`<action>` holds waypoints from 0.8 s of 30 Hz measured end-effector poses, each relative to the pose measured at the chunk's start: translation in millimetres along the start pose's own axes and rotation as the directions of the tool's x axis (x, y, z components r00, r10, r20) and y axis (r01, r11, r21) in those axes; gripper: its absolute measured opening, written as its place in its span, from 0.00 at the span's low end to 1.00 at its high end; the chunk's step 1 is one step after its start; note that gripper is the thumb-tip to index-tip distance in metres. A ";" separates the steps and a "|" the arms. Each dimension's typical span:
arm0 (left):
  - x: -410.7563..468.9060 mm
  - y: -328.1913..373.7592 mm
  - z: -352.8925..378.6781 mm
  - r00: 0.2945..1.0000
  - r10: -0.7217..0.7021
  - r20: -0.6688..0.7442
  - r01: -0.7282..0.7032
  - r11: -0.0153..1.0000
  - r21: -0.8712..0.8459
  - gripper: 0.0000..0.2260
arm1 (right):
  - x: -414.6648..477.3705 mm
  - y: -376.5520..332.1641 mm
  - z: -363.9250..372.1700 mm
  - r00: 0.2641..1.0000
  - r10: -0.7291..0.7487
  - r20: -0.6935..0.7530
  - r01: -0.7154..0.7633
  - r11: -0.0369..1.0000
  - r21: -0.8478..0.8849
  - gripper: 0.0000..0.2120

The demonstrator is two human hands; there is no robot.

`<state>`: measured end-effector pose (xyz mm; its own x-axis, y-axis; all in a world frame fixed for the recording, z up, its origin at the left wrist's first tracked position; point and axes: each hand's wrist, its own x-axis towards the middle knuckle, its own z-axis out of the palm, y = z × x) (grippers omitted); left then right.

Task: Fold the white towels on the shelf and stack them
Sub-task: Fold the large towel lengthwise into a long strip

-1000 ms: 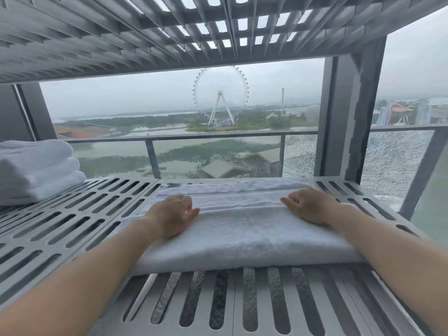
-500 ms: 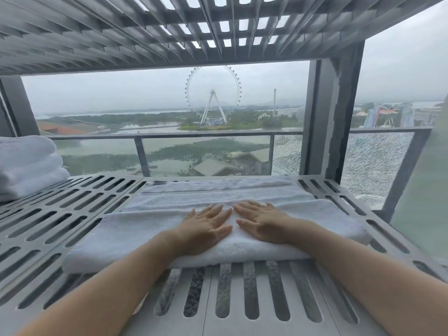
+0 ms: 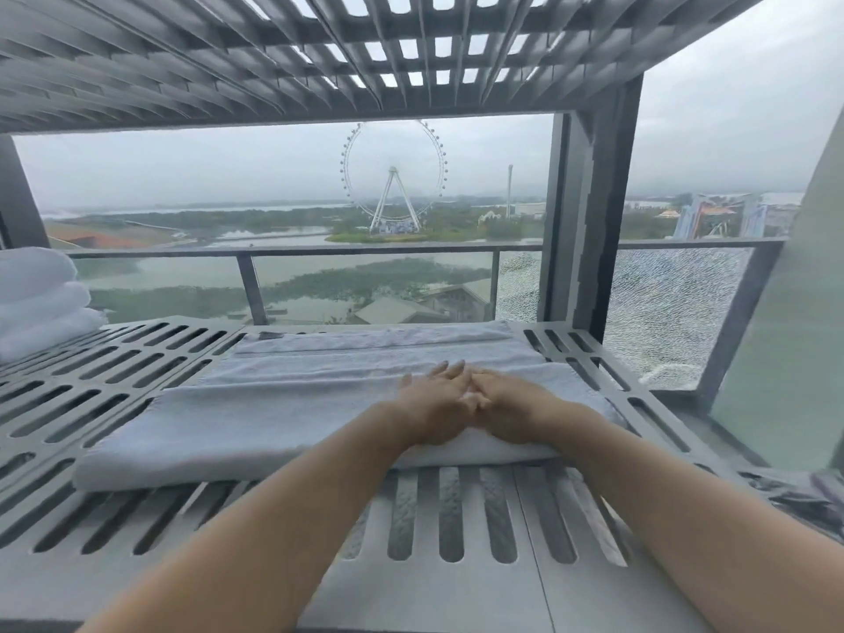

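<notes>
A white towel (image 3: 255,418), folded lengthwise into a long band, lies across the grey slotted shelf (image 3: 114,376). My left hand (image 3: 434,406) and my right hand (image 3: 511,408) lie side by side on the towel's right half, fingers straight, pressing down on it, their inner edges touching. A stack of folded white towels (image 3: 41,303) sits at the shelf's far left, partly cut off by the frame edge.
A slatted shelf (image 3: 319,52) hangs close overhead. A thick grey upright post (image 3: 589,221) stands at the back right. Behind the shelf is a glass railing (image 3: 365,285), cracked at the right. Bare slotted shelf surface runs in front of the towel.
Both hands slid from the towel's two ends to meet at its middle, then shifted a little right together. The view has turned slightly, moving the stack further left.
</notes>
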<state>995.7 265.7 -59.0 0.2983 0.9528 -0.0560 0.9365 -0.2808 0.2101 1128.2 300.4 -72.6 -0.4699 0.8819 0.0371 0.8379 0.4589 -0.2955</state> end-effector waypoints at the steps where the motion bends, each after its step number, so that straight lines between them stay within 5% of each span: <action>1: 5.2 6.2 6.4 1.000 -0.006 -0.002 0.006 1.000 -0.010 0.24 | -2.4 7.0 -1.1 1.000 0.015 0.019 -0.014 1.000 -0.014 0.24; 12: 4.3 7.8 16.5 1.000 0.002 -0.008 -0.002 0.998 0.061 0.24 | -16.2 33.9 -8.3 0.958 0.278 0.074 -0.265 0.954 -0.141 0.32; 18: -3.8 9.7 14.5 0.982 -0.018 -0.186 -0.014 0.986 -0.166 0.20 | -20.5 29.9 -7.2 0.976 0.209 0.057 -0.198 0.969 -0.149 0.31; 24: -36.9 -27.5 5.8 0.996 0.005 -0.089 -0.010 0.998 -0.060 0.22 | -14.8 5.1 -2.0 0.994 -0.003 0.110 0.011 0.997 -0.078 0.27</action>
<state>960.0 237.6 -68.4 0.2854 0.9579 0.0324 0.9207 -0.2834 0.2684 1140.0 289.9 -72.7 -0.4998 0.8634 -0.0679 0.8516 0.4757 -0.2202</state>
